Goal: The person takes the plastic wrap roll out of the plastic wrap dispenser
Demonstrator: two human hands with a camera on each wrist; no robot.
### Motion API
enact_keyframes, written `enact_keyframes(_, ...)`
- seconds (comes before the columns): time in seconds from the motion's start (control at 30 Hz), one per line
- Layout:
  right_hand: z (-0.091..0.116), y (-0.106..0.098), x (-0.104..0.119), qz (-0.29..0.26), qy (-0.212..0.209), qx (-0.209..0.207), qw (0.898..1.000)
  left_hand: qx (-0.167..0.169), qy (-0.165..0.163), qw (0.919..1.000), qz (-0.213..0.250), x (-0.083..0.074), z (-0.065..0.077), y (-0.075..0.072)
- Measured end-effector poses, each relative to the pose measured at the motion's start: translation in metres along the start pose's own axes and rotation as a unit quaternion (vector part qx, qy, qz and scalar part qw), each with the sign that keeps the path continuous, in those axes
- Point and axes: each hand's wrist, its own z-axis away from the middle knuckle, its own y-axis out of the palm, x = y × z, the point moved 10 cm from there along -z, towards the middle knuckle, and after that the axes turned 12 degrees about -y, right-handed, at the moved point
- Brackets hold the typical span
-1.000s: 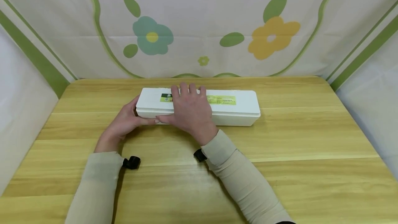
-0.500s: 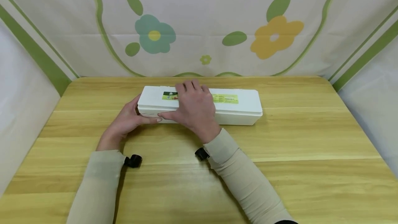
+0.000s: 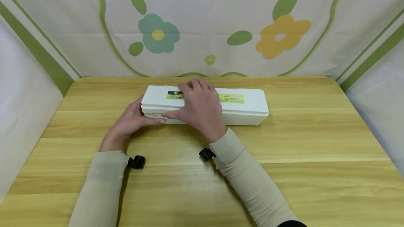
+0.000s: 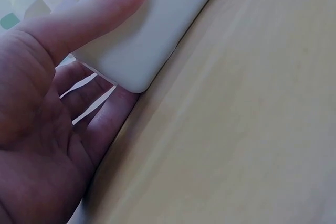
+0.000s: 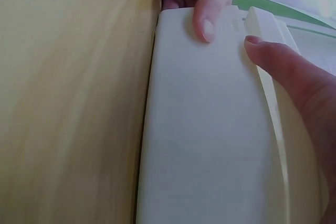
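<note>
A long white box (image 3: 241,119) lies crosswise on the table, its white lid (image 3: 256,98) bearing a green-and-yellow label (image 3: 233,98). My left hand (image 3: 129,120) grips the box's left end, thumb on the front wall and fingers behind the end. Over the lid, left of its middle, my right hand (image 3: 202,108) holds the lid with its thumb at the front edge and bent fingers reaching toward the back edge. In the right wrist view, a narrow gap shows between lid and box near the right thumb (image 5: 273,59). The inside of the box is hidden.
The wooden table (image 3: 315,132) reaches toward a white cloth backdrop (image 3: 202,16) printed with flowers, with more cloth at both sides. Small black wrist cameras sit under the left cuff (image 3: 108,158) and right cuff (image 3: 227,146).
The lid's left end has risen slightly off the box, and a gap has appeared there. My right fingers have bent more over the lid, while the left hand keeps its grip.
</note>
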Motion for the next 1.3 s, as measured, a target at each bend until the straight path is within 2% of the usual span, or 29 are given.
enact_keyframes(0.27, -0.005, -0.006, -0.008, -0.001, 0.013, -0.003, 1.000, 0.005, 0.004, 1.0000, 0.006, 0.000, -0.001, 0.004)
enact_keyframes(0.43, -0.011, -0.035, -0.028, -0.061, 0.056, -0.044, 0.996, 0.014, -0.010, 0.9998, 0.005, 0.001, -0.003, 0.006)
enact_keyframes(0.53, -0.013, -0.043, -0.031, -0.081, 0.058, -0.041, 0.994, 0.009, -0.019, 0.9998, 0.005, 0.002, -0.002, 0.003)
enact_keyframes(0.7, -0.013, -0.022, -0.019, -0.069, 0.031, 0.036, 0.996, -0.002, -0.016, 0.9998, 0.013, 0.005, 0.002, -0.005)
enact_keyframes(0.8, -0.013, -0.012, -0.014, -0.067, 0.024, 0.063, 0.995, -0.001, -0.012, 0.9999, 0.007, 0.006, 0.003, -0.005)
enact_keyframes(1.3, -0.002, 0.000, -0.005, -0.036, -0.006, 0.079, 0.996, 0.009, -0.004, 0.9999, -0.003, 0.004, -0.003, -0.003)
